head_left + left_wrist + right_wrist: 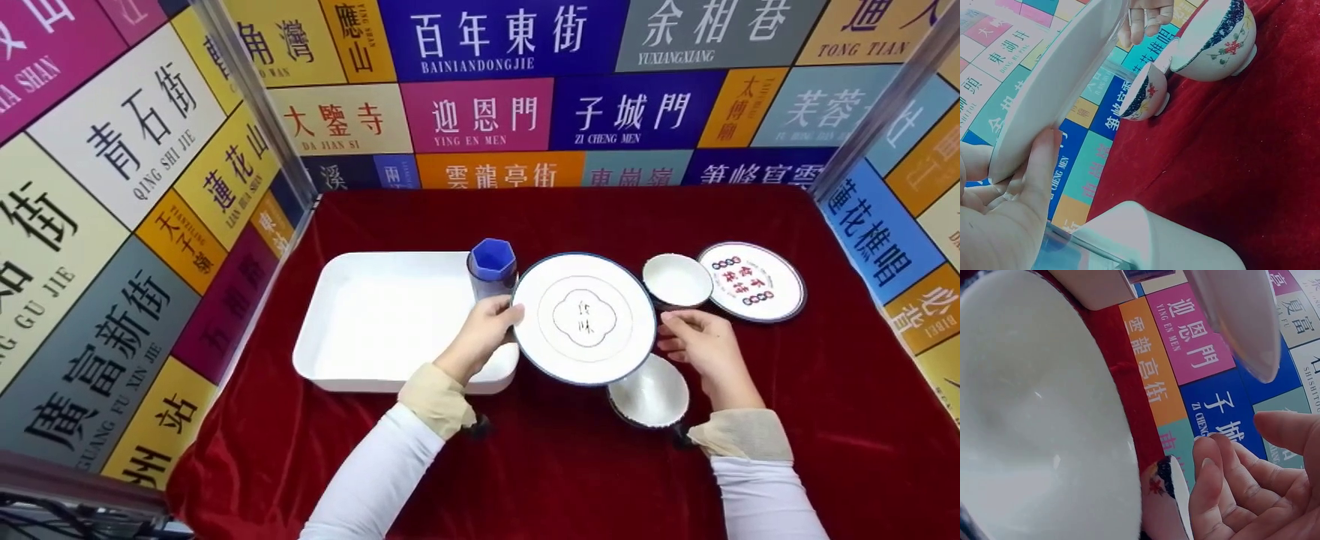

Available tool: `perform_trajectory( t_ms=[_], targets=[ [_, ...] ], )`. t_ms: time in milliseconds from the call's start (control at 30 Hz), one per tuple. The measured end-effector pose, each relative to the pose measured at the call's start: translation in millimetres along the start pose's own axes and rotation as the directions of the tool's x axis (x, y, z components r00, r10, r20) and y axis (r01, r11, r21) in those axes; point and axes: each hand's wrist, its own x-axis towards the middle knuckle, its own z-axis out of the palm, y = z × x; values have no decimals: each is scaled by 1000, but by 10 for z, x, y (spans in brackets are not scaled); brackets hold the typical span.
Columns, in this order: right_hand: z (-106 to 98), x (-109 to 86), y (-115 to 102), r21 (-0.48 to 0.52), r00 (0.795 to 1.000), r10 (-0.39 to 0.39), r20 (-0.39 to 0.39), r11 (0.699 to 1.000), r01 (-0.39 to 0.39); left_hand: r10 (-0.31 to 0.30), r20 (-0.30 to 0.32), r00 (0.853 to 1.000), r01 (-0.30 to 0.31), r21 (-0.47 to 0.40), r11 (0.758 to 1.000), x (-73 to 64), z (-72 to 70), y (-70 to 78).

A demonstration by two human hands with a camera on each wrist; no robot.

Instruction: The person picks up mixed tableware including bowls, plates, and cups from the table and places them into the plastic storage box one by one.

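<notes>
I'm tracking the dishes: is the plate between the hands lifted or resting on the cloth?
Lifted: the left hand grips the plate, whose underside shows in the left wrist view.

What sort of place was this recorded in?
Probably a staged recording booth: printed sign panels on three sides, a spread red cloth, and posts at the back corners.

Left of centre in the frame, on the worktop [570, 480], a tray [390, 322], with a tumbler [493, 274] at its upper right corner, in or behind it unclear. At mid-frame, raised, a held plate [551, 337], with left hand [480, 334] at its left rim and right hand [709, 352] just beside its right rim. Toward the right, an upper bowl [677, 281] overlapping in view a second plate's [752, 281] left edge; below, a lower bowl [654, 397] partly behind the held plate; across the top, sign panels [480, 116].
</notes>
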Motion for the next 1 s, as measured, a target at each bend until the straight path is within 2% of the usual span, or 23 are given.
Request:
perform_trajectory(
  t_ms=[200,700,1000],
  targets=[
    [101,-2,20,-4,1000,11,29,1000,-11,-13,0,1000,13,-2,1000,-4,-30,42],
    [425,29,-36,2,997,-46,63,999,46,16,-25,1000,-17,-42,999,-34,-138,118],
    [679,7,-65,55,996,-89,31,995,87,7,-42,999,-9,-65,998,-46,-173,155]
  ],
)
